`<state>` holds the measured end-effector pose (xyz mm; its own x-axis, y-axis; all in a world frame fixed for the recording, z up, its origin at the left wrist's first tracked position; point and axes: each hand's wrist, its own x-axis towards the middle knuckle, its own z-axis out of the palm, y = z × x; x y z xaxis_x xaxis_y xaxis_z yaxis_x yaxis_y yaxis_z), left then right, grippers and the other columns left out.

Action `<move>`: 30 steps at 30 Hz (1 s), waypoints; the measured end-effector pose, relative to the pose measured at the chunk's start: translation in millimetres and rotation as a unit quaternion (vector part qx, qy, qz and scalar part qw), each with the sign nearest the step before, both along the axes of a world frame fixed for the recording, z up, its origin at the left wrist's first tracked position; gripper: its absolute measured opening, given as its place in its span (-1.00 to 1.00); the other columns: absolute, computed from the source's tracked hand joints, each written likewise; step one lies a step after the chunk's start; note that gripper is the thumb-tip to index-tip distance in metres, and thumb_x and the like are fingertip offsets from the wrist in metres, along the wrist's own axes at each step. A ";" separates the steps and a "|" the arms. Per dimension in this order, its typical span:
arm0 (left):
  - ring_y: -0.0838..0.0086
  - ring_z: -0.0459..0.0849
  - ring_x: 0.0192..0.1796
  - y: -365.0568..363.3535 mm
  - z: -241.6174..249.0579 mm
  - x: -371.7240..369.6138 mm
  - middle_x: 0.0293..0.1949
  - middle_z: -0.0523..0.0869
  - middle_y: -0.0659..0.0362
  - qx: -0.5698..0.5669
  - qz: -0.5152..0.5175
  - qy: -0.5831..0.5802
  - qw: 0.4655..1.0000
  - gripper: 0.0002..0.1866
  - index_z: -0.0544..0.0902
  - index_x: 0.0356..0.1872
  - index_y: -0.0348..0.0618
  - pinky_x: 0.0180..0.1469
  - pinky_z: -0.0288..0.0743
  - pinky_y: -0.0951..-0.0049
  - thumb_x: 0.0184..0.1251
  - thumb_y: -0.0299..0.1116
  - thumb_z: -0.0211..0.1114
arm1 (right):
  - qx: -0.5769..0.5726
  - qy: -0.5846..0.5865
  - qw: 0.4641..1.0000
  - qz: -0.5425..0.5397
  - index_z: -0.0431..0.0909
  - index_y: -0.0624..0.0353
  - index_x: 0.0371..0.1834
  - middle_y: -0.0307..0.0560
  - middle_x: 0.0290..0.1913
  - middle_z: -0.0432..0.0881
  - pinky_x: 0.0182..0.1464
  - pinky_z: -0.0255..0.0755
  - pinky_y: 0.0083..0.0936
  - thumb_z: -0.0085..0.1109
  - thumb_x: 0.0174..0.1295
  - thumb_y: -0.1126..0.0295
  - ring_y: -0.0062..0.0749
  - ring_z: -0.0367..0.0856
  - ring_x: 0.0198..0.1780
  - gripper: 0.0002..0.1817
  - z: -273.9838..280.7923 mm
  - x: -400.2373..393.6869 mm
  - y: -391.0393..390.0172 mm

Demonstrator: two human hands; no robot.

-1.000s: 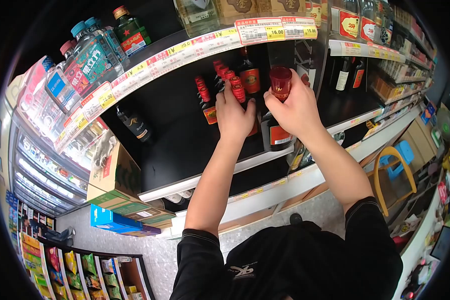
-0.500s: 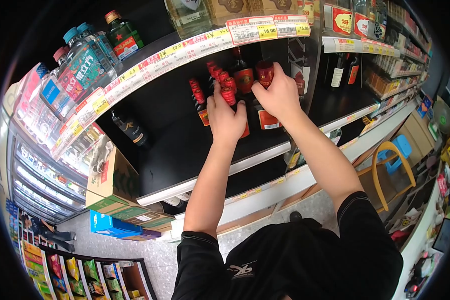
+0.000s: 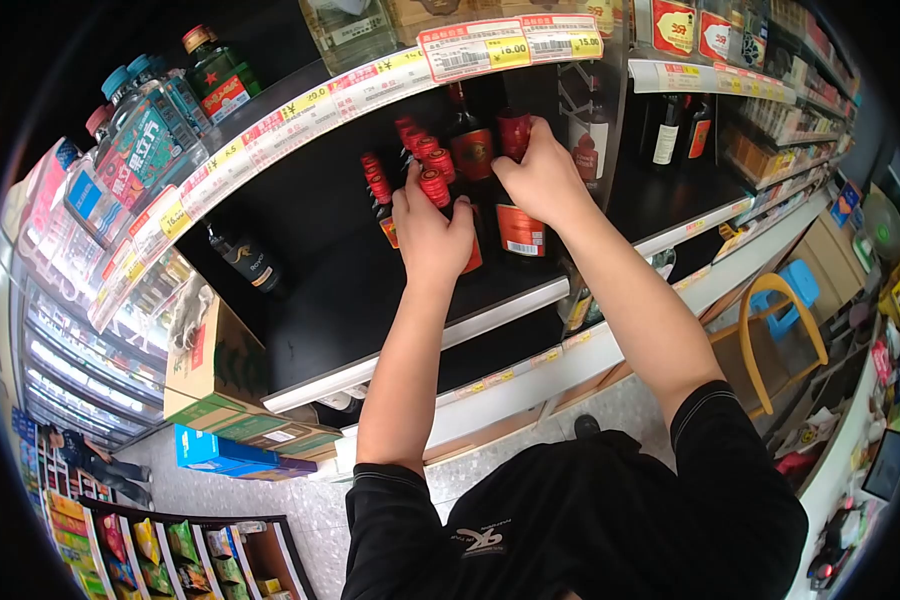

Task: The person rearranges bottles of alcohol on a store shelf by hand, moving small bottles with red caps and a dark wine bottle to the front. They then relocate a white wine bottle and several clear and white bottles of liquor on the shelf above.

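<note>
On the dark shelf [image 3: 370,300], the left hand [image 3: 428,232] is clasped round the neck of one red-capped bottle [image 3: 434,186] at the front of a tight row of like bottles, so it does well to steady that bottle upright and keep the row from tipping while the neighbour goes in. Just to its right, the right hand [image 3: 542,178] grips the dark bottle with the red label [image 3: 519,228] near its top. That bottle should be eased straight back beside the row, base flat, label facing out, under the price tags [image 3: 510,45].
</note>
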<state>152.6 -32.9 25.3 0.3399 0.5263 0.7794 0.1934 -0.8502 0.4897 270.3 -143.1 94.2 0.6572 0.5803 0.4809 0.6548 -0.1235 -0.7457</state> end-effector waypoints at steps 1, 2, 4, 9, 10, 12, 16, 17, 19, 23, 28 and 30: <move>-0.11 0.50 0.15 0.1 0.3 -0.4 0.07 0.50 -0.22 0.000 0.004 0.002 1.000 -0.23 0.28 0.41 -0.40 0.25 0.39 0.08 0.18 -0.34 0.35 | 0.000 0.001 1.000 -0.002 0.33 0.46 0.20 0.44 -0.04 0.65 0.19 0.47 -0.07 0.18 0.13 0.34 0.30 0.62 0.11 -0.41 -3.7 2.0 1.1; -0.11 0.50 0.15 0.0 0.6 -0.5 0.07 0.50 -0.22 0.000 0.002 0.003 1.000 -0.23 0.28 0.41 -0.40 0.25 0.39 0.08 0.18 -0.34 0.35 | 0.034 -0.003 0.999 0.021 0.34 0.45 0.19 0.38 -0.04 0.66 0.16 0.48 -0.14 0.16 0.14 0.39 0.22 0.64 0.10 -0.45 -10.3 5.5 3.9; -0.11 0.50 0.15 -0.2 1.5 -0.5 0.07 0.51 -0.21 0.006 0.000 -0.006 1.000 -0.24 0.29 0.40 -0.40 0.26 0.39 0.08 0.17 -0.35 0.35 | 0.040 -0.002 0.998 0.058 0.33 0.46 0.21 0.35 -0.01 0.66 0.16 0.46 -0.20 0.09 0.16 0.48 0.16 0.64 0.12 -0.49 -8.4 3.8 0.0; -0.10 0.51 0.15 -0.5 -0.5 1.1 0.07 0.52 -0.21 0.012 0.003 -0.014 1.000 -0.24 0.30 0.40 -0.41 0.26 0.39 0.08 0.16 -0.36 0.35 | 0.048 -0.061 0.996 0.050 0.30 0.47 0.22 0.42 -0.01 0.63 0.16 0.46 -0.15 0.12 0.18 0.47 0.27 0.60 0.12 -0.47 -7.7 -0.6 -8.6; -0.10 0.51 0.15 -0.4 -0.8 1.4 0.06 0.52 -0.20 0.016 0.007 -0.014 1.000 -0.24 0.30 0.39 -0.42 0.26 0.39 0.08 0.16 -0.36 0.35 | 0.051 -0.076 0.995 0.048 0.30 0.46 0.21 0.44 -0.02 0.63 0.16 0.46 -0.12 0.15 0.19 0.46 0.30 0.59 0.12 -0.47 -7.4 -2.2 -9.0; -0.10 0.51 0.15 -0.2 -0.9 1.8 0.06 0.52 -0.20 0.019 0.011 -0.012 1.000 -0.25 0.31 0.39 -0.42 0.26 0.38 0.08 0.16 -0.36 0.35 | 0.051 -0.096 0.994 0.032 0.31 0.47 0.19 0.44 -0.06 0.64 0.12 0.47 -0.09 0.19 0.18 0.44 0.33 0.60 0.08 -0.46 -8.1 -3.5 -7.1; -0.10 0.51 0.15 -0.1 -1.3 1.1 0.07 0.53 -0.21 0.024 0.009 -0.017 1.000 -0.25 0.31 0.38 -0.41 0.26 0.38 0.08 0.15 -0.36 0.35 | 0.042 -0.155 0.987 -0.021 0.34 0.48 0.09 0.39 -0.20 0.67 -0.01 0.52 -0.02 0.33 0.11 0.38 0.35 0.64 -0.06 -0.44 -7.3 -1.9 -2.2; -0.10 0.51 0.15 0.0 -1.2 1.0 0.07 0.53 -0.21 0.024 0.010 -0.017 1.000 -0.25 0.31 0.38 -0.41 0.26 0.38 0.08 0.15 -0.36 0.34 | 0.040 -0.154 0.987 -0.020 0.34 0.48 0.09 0.39 -0.20 0.67 -0.01 0.52 -0.02 0.33 0.11 0.38 0.35 0.64 -0.06 -0.44 -6.7 -1.5 -1.1; -0.10 0.51 0.16 1.9 -1.6 1.2 0.08 0.53 -0.22 0.026 0.011 -0.015 1.000 -0.25 0.31 0.38 -0.41 0.26 0.38 0.08 0.15 -0.36 0.34 | 0.030 -0.186 0.981 -0.037 0.36 0.46 0.00 0.36 -0.28 0.67 -0.09 0.55 -0.03 0.43 0.05 0.32 0.31 0.67 -0.13 -0.42 -5.2 -1.3 0.4; -0.11 0.50 0.18 5.1 -1.2 -0.4 0.09 0.53 -0.23 0.015 0.013 -0.012 1.000 -0.25 0.31 0.38 -0.41 0.29 0.37 0.08 0.14 -0.35 0.32 | 0.017 -0.190 0.981 -0.034 0.37 0.42 -0.06 0.33 -0.29 0.67 -0.12 0.57 -0.04 0.50 0.00 0.26 0.26 0.69 -0.15 -0.40 -1.7 -3.8 3.3; -0.12 0.50 0.18 3.1 0.0 -1.3 0.08 0.54 -0.23 0.006 0.011 -0.018 1.000 -0.26 0.33 0.37 -0.40 0.30 0.37 0.08 0.12 -0.35 0.30 | -0.001 -0.239 0.969 -0.068 0.34 0.41 -0.04 0.31 -0.29 0.66 -0.15 0.61 -0.08 0.56 -0.06 0.15 0.24 0.70 -0.18 -0.29 -2.1 -0.5 10.3; -0.11 0.51 0.18 4.7 -1.3 -0.9 0.07 0.54 -0.23 0.009 0.011 -0.020 1.000 -0.26 0.33 0.37 -0.40 0.30 0.37 0.08 0.12 -0.35 0.30 | -0.005 -0.241 0.968 -0.072 0.34 0.41 -0.03 0.33 -0.28 0.66 -0.16 0.62 -0.09 0.57 -0.05 0.14 0.24 0.70 -0.17 -0.28 -1.0 -0.7 10.5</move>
<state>151.7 -28.2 24.0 0.2972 0.5193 0.8012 0.1932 -0.8545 0.4822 269.6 -132.6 93.2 0.4330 0.5055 0.7463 0.9014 -0.2453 -0.3569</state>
